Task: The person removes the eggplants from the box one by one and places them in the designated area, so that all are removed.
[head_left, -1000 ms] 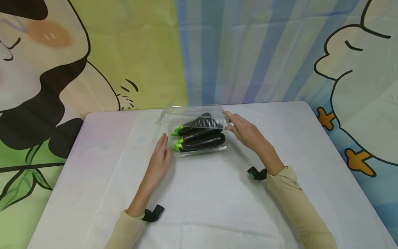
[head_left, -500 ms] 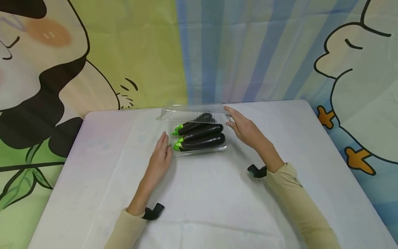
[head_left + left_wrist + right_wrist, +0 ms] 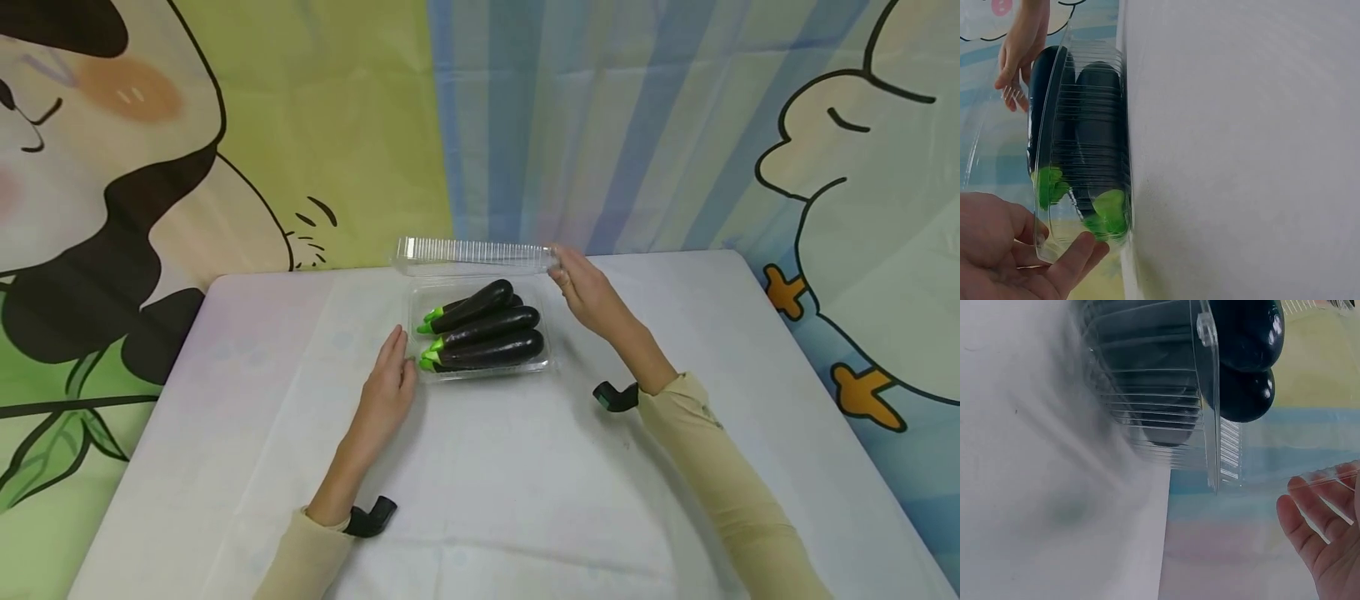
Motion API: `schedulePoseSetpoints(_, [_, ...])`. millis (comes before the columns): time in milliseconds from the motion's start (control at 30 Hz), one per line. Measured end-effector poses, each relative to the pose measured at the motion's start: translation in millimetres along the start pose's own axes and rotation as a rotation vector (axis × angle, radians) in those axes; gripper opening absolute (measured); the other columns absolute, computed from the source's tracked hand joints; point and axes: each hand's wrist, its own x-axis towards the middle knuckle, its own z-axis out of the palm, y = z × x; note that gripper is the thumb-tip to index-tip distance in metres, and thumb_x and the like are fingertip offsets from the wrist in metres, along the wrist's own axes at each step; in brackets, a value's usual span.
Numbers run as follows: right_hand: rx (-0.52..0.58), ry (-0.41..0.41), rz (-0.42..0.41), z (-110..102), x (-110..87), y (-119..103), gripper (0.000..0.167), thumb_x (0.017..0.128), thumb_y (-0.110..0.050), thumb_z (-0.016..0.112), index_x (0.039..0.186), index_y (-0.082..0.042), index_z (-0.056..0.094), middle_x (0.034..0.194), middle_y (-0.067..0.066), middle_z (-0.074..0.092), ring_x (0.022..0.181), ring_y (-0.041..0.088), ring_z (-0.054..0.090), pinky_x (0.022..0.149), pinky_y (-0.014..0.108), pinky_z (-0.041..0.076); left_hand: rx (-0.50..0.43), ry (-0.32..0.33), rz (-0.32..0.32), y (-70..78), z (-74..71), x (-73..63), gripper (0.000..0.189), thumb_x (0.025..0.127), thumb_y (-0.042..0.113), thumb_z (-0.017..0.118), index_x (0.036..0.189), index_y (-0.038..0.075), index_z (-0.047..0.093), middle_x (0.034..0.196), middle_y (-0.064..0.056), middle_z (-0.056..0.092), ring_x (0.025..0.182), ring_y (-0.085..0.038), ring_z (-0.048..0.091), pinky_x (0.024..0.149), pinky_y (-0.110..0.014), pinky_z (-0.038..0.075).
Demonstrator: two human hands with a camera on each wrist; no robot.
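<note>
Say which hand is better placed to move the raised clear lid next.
The right hand, most likely: it holds the lid by its right end. The left hand is at the left side of the tray of eggplants, apart from the lid, so it seems better suited to steadying.

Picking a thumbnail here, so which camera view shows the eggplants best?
The head view: it looks into the open tray, showing the eggplants from green stems to rounded ends, though some overlap. The left wrist view shows them largely through the tray's ribbed wall; the right wrist view catches only part of their dark bodies.
</note>
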Motion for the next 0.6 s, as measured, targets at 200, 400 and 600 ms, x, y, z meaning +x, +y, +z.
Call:
schedulePoseSetpoints(200, [-0.001,0.005,0.012,-4.4,11.4,-3.0,0.042,0.106,-0.019,0.033,0.142,0.002,0.038,0.12,0.024,0.053,0.104,0.035,0.056,0.092,0.051,0.046,0.008,0.026,0.016,-1.1,0.9,0.0,0.052,0.101,0.015,0.039,0.15,-0.001,0.031,0.161,-0.011,0.024,0.146,-0.03,0.03,0.115,-0.051,0.035])
schedulePoseSetpoints(400, [-0.007,0.016,0.063,-5.5,23.4,-2.7,0.048,0.107,-0.03,0.029,0.138,0.003,0.042,0.121,0.025,0.054,0.112,0.038,0.055,0.099,0.054,0.044,0.001,0.04,0.018,-0.6,0.5,-0.5,0.051,0.102,0.017,0.041,0.149,0.0,0.034,0.16,-0.011,0.026,0.141,-0.03,0.039,0.11,-0.051,0.041])
schedulePoseSetpoints(600, [0.003,0.037,0.096,-5.7,37.8,-2.0,0.042,0.107,-0.024,0.031,0.131,0.006,0.047,0.122,0.025,0.056,0.11,0.038,0.056,0.097,0.052,0.045,0.0,0.032,0.014,0.4,-1.7,-0.1,0.051,0.102,0.018,0.042,0.149,0.0,0.033,0.16,-0.011,0.026,0.141,-0.031,0.038,0.112,-0.051,0.039])
